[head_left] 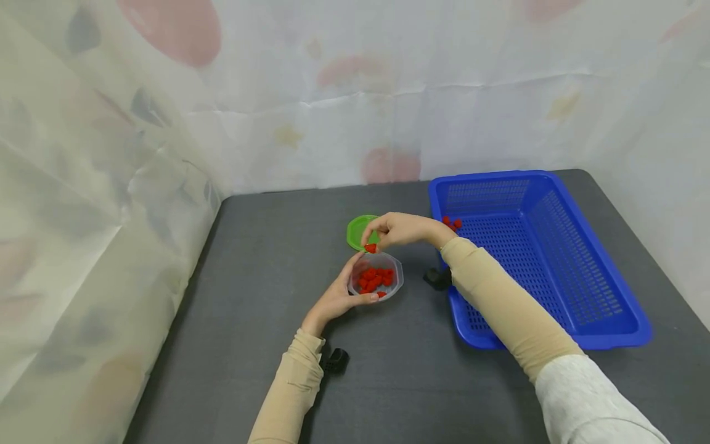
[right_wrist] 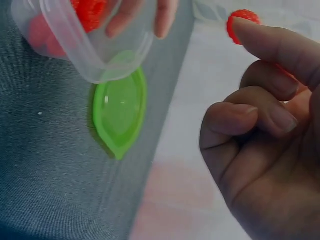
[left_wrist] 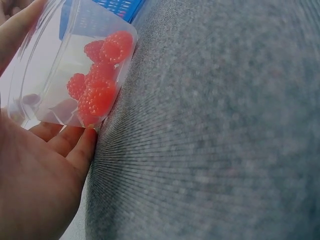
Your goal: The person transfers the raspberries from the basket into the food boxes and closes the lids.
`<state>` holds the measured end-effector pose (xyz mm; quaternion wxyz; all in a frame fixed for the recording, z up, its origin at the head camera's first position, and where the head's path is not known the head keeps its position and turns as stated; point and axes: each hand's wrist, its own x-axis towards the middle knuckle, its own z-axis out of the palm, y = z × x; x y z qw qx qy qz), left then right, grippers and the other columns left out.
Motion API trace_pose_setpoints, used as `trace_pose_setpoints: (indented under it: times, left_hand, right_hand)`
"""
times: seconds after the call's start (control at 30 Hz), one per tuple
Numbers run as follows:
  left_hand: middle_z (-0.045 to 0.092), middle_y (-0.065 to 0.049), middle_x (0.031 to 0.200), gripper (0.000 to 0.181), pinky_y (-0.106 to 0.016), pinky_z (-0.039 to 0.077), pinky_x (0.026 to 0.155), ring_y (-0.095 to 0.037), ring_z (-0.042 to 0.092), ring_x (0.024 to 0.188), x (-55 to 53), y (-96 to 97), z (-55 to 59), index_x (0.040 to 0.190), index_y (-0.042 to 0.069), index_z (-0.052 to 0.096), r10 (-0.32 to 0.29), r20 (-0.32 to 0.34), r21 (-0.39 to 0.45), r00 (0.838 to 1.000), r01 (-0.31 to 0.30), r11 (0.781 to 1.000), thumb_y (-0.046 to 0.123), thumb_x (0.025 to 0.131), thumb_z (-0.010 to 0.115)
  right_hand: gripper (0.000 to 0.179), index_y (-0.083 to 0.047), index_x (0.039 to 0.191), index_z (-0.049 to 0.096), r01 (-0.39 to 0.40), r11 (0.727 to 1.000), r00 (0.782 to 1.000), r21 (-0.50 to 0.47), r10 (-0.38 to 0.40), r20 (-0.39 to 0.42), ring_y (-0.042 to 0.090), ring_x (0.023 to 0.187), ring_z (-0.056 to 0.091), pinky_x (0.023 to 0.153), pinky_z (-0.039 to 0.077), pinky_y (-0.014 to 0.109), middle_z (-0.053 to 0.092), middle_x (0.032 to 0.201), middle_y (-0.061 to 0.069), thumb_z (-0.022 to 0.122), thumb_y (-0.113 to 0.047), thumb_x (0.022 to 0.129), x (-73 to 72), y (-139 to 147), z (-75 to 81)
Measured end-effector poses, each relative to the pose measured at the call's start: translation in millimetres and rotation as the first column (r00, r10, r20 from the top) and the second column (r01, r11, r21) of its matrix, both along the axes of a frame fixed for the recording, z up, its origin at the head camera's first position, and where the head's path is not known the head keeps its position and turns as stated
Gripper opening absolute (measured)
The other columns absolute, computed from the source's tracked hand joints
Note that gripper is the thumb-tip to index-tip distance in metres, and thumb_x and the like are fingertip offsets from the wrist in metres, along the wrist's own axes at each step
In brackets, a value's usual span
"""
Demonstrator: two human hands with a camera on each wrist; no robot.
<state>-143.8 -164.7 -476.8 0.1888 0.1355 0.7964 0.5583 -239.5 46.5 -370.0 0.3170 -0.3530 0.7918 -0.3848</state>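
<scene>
A clear plastic tub (head_left: 400, 271) with several raspberries (head_left: 375, 279) in it stands on the dark table. My left hand (head_left: 334, 300) grips the tub from its left side, thumb at the near wall and fingers round the far one. Above the tub's far rim, my right hand (head_left: 403, 229) pinches a single raspberry (right_wrist: 243, 25) between thumb and fingertip, its other fingers curled in toward the palm. Just behind the tub lies a green lid (right_wrist: 120, 107), partly covered by the right hand in the head view.
On the right, a large blue plastic basket (head_left: 527, 265) reaches under my right forearm. A few raspberries (head_left: 457, 224) lie at its left side. Patterned cloth (head_left: 344, 135) hangs behind the table and along its left side.
</scene>
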Motion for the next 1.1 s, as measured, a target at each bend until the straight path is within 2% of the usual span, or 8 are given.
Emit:
trace_pose_setpoints:
  times: [0.13,0.33,0.43,0.67,0.77,1.0,1.1]
  left_hand:
    - [0.034,0.008,0.147,0.092,-0.053,0.023,0.112,-0.015,0.031,0.138,-0.8,-1.3,-8.4,0.143,0.046,0.016,0.023,-0.024,-0.013,0.999,-0.024,1.000,0.030,0.076,0.077]
    - [0.031,0.013,0.147,0.091,-0.051,0.024,0.112,-0.014,0.032,0.136,-0.5,-0.5,-8.5,0.141,0.049,0.017,0.034,-0.022,-0.029,0.999,-0.035,0.999,0.033,0.075,0.078]
    - [0.031,0.014,0.147,0.092,-0.051,0.025,0.111,-0.015,0.033,0.135,0.0,0.1,-8.5,0.142,0.047,0.018,0.040,-0.021,-0.035,0.999,-0.041,0.999,0.035,0.074,0.078]
    - [0.034,0.009,0.147,0.097,-0.051,0.025,0.111,-0.017,0.034,0.136,-0.9,0.5,-7.3,0.149,0.033,0.014,0.034,-0.016,-0.038,0.999,-0.035,0.999,0.031,0.075,0.077]
    - [0.034,0.007,0.148,0.097,-0.050,0.024,0.113,-0.017,0.033,0.137,-0.6,1.3,-3.3,0.149,0.033,0.013,0.028,0.002,-0.037,1.000,-0.028,0.999,0.027,0.076,0.077]
    - [0.031,-0.002,0.150,0.094,-0.050,0.025,0.112,-0.022,0.032,0.138,6.9,5.0,22.7,0.151,0.020,0.010,-0.010,0.003,-0.036,1.000,0.010,0.999,0.020,0.080,0.073]
    - [0.028,-0.001,0.152,0.094,-0.050,0.026,0.112,-0.023,0.031,0.139,7.5,5.1,24.6,0.151,0.019,0.009,-0.020,0.001,-0.043,1.000,0.020,0.999,0.020,0.081,0.072]
  right_hand:
    - [0.033,-0.007,0.115,0.062,-0.059,0.996,0.998,0.066,0.058,0.021,0.011,0.051,0.033,0.057,0.034,0.025,0.043,0.057,-0.002,0.056,-0.002,0.083,-0.9,-7.9,-10.7]
    - [0.035,-0.009,0.114,0.063,-0.082,0.981,0.996,0.173,0.078,0.033,0.010,0.054,0.031,0.054,0.030,0.023,0.042,0.067,-0.002,0.056,0.000,0.081,-0.2,-12.9,-25.2]
    - [0.036,-0.010,0.113,0.063,-0.081,0.975,0.997,0.208,0.076,0.032,0.010,0.056,0.032,0.055,0.031,0.023,0.044,0.074,0.000,0.055,0.001,0.080,0.2,-12.9,-28.9]
    - [0.036,-0.013,0.113,0.064,-0.074,0.962,0.997,0.261,0.074,0.011,0.012,0.060,0.035,0.056,0.032,0.023,0.045,0.075,0.000,0.055,0.003,0.082,0.3,-13.1,-31.3]
    - [0.035,-0.013,0.113,0.063,-0.080,0.958,0.997,0.276,0.081,0.009,0.012,0.062,0.036,0.056,0.032,0.024,0.046,0.079,0.002,0.055,0.002,0.082,-0.3,-13.2,-32.0]
    - [0.034,-0.014,0.112,0.063,-0.077,0.950,0.997,0.303,0.081,-0.001,0.013,0.065,0.039,0.058,0.035,0.023,0.048,0.082,0.002,0.057,0.001,0.082,-0.5,-13.1,-32.2]
    - [0.035,-0.014,0.113,0.062,-0.079,0.950,0.996,0.302,0.084,-0.004,0.013,0.067,0.040,0.059,0.036,0.023,0.050,0.084,0.002,0.057,0.001,0.082,-0.4,-12.9,-32.0]
